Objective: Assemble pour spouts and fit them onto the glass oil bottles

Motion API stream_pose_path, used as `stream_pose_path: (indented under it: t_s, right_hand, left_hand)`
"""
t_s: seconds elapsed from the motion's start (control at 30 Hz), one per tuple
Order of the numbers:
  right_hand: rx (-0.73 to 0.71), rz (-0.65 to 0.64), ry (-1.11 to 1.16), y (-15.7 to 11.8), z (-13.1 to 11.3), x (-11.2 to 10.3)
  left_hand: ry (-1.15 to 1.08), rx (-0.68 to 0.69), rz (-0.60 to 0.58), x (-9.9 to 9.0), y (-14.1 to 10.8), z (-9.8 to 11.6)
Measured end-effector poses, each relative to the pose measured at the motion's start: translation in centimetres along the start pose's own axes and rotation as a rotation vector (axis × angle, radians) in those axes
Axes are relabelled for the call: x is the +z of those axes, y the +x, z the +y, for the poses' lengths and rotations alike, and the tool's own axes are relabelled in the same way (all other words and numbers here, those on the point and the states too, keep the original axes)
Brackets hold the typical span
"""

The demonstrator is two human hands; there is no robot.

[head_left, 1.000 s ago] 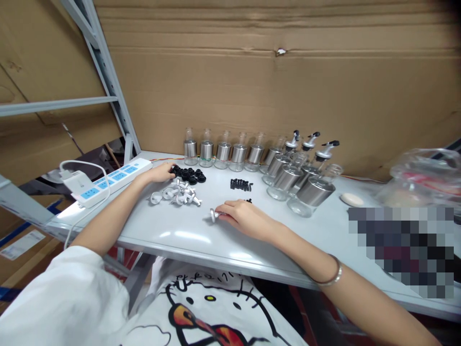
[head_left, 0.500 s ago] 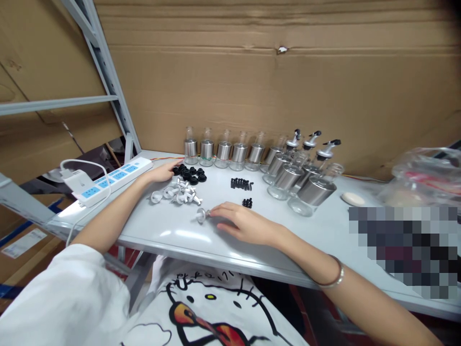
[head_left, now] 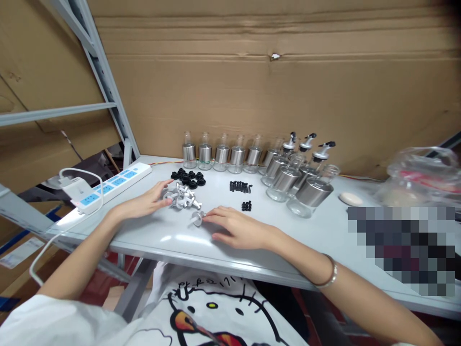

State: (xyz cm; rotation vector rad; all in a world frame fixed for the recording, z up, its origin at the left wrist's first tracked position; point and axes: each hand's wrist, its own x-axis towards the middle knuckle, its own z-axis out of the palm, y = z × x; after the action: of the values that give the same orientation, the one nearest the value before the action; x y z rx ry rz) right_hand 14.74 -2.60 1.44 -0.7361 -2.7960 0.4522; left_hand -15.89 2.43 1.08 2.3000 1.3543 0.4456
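"How is the left hand (head_left: 144,204)?"
"Open, fingers spread at the left edge of the spout pile (head_left: 182,198)."
"And the right hand (head_left: 243,228)?"
"Open too, its fingertips at 1 lone spout (head_left: 197,219); whether they touch it, I can't tell."
"Where does that spout lie?"
"On the surface (head_left: 151,230), between the 2 hands, just in front of the pile."
"What's behind?"
"Black stoppers (head_left: 188,179) just behind the pile, 2 clusters of black bits (head_left: 239,186) beyond the right hand, then the bottles (head_left: 237,156), 3 of them topped with pourers (head_left: 320,154)."
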Motion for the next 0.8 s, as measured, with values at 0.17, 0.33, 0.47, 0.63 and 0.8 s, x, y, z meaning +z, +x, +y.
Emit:
stream_pose_path:
  t_s: [0.17, 0.33, 0.47, 0.63, 0.8]
  right_hand:
    - [0.027, 0.011, -0.104, 1.6, -0.3, 0.7]
    - [0.038, 0.043, -0.192, 4.1, -1.2, 1.7]
    - [0.131, 0.217, -0.16, 5.2, -1.4, 2.4]
    - [0.277, 0.236, 0.089, 6.3, 0.2, 2.6]
    - [0.279, 0.139, 0.232, 7.7, 1.5, 3.1]
  left_hand:
    - [-0.154, 0.121, 0.027, 1.4, 0.6, -0.9]
    - [-0.051, 0.151, 0.079, 2.0, 0.6, 0.3]
    - [0.009, 0.188, 0.115, 2.2, 0.3, 0.6]
    - [0.013, 0.178, 0.073, 2.2, 0.3, 0.5]
    - [0.048, 0.152, 0.046, 2.1, 0.3, 0.6]
